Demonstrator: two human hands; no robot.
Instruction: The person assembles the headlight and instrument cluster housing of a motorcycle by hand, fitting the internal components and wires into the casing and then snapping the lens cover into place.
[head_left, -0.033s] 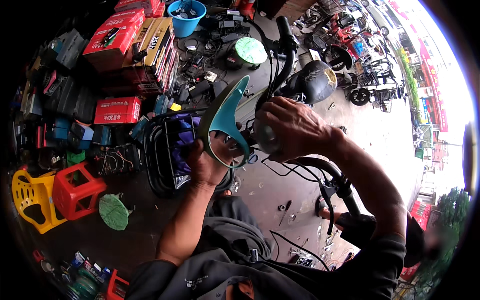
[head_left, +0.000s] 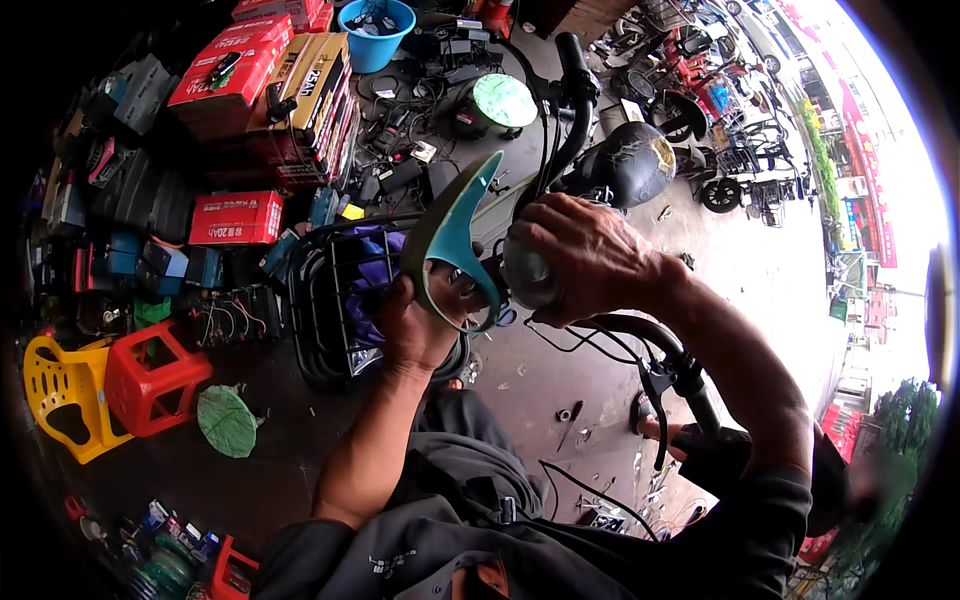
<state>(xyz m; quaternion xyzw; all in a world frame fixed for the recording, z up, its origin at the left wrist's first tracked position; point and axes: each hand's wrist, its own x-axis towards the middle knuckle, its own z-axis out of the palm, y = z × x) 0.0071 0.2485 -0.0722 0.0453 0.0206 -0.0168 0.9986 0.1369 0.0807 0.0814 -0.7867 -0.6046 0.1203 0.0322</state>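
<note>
My left hand (head_left: 415, 325) is closed on the lower rim of a curved plastic headlight cowl (head_left: 462, 235), teal inside and dull green outside, with a round opening at its lower end. Just to the right, my right hand (head_left: 590, 255) wraps from above round a clear, rounded headlight (head_left: 530, 275). The headlight is beside the cowl's opening; whether they touch I cannot tell. Behind both hands are the handlebar (head_left: 580, 95) of a bike and its cables. A black wire basket (head_left: 335, 300) with purple cloth in it is left of my left hand.
Stacked red boxes (head_left: 235, 60) and a blue bucket (head_left: 376, 45) stand at the far left. A yellow chair (head_left: 75, 395), a red stool (head_left: 155, 380) and a green round-topped seat (head_left: 228, 420) are at left. Small parts and a screwdriver (head_left: 570, 425) lie on the floor.
The headlight in my right hand has shifted slightly left, and more of it shows. My left hand and the cowl have hardly moved.
</note>
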